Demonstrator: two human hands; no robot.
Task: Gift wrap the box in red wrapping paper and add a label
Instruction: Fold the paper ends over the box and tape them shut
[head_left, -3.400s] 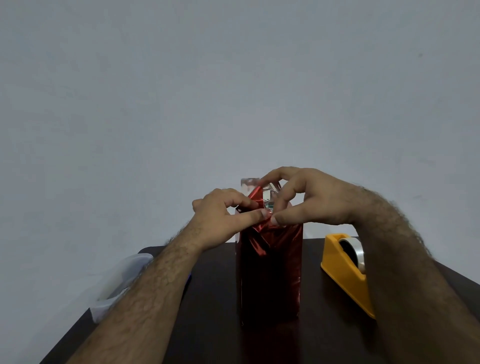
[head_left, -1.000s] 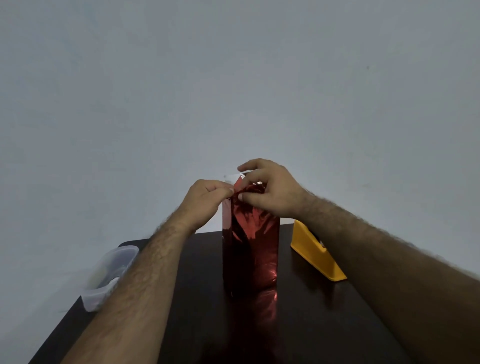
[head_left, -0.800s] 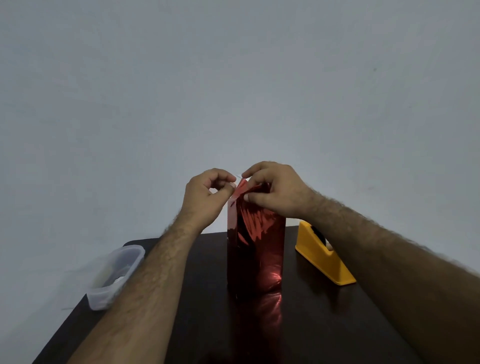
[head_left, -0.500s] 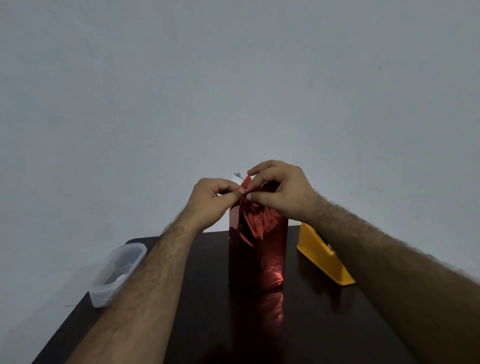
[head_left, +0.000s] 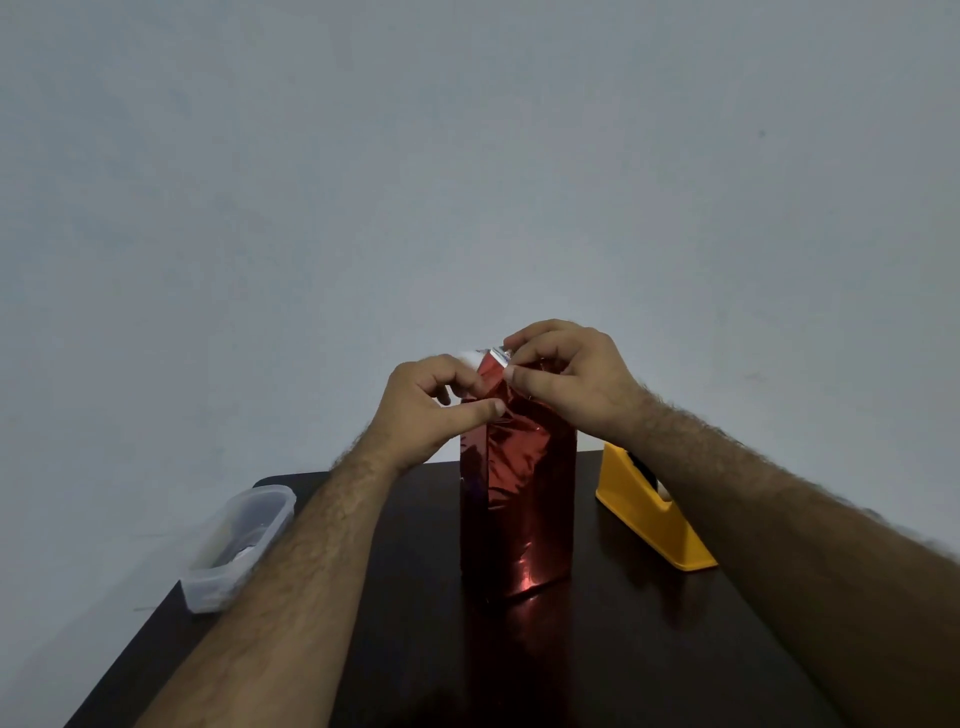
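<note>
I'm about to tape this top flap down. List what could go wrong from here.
1. The wrapped box stands tall on a narrow base while both hands work at its top; a sideways push could tip it.
2. The left hand and right hand pinch the foil paper's top fold; the foil may crease or tear.
3. The tape dispenser sits behind the right forearm; reaching for it means letting go, and the fold may spring open.

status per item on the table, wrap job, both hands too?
box: upright on the table, sides covered in red wrapping paper, top end not yet closed
left hand: pinching the paper at the top
right hand: pinching the paper flap at the top
tape dispenser: on the table, right of the box, untouched
plastic container: at the table's left edge, no lid on
label: none visible
</note>
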